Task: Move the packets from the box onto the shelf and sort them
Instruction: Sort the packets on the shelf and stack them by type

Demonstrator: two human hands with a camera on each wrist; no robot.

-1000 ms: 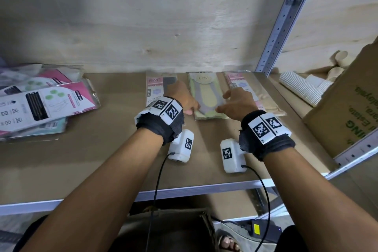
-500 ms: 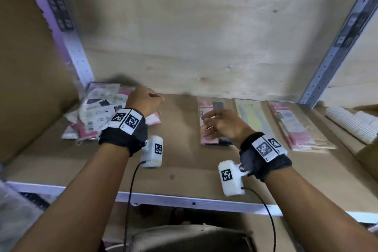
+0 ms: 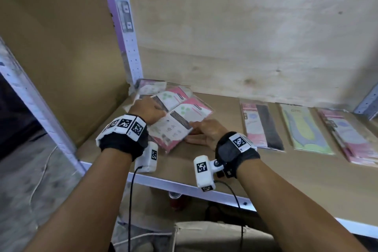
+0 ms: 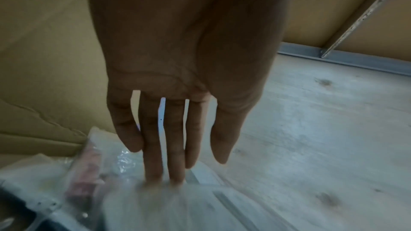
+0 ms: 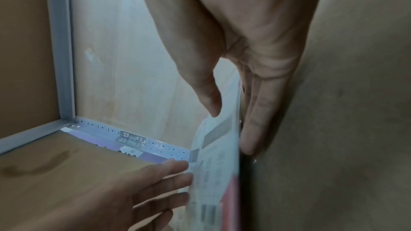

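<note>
We have both hands on the loose pile of packets [image 3: 173, 112] at the left end of the shelf [image 3: 235, 172], close to the corner post [image 3: 126, 32]. Our left hand [image 3: 148, 111] lies on the pile with fingers [image 4: 175, 147] straight and slightly spread — the tips press into the clear wrapping. Our right hand [image 3: 206, 131] holds the near edge of the top pink-and-white packet [image 3: 176, 127], thumb above and straight fingers [image 5: 255, 117] underneath (a loose pinch, as far as we can tell). To the right, well apart from the pile, three sorted stacks lie side by side — a pink-and-black packet [image 3: 259, 122], a yellow-green packet [image 3: 304, 131] and a pink stack [image 3: 347, 135].
</note>
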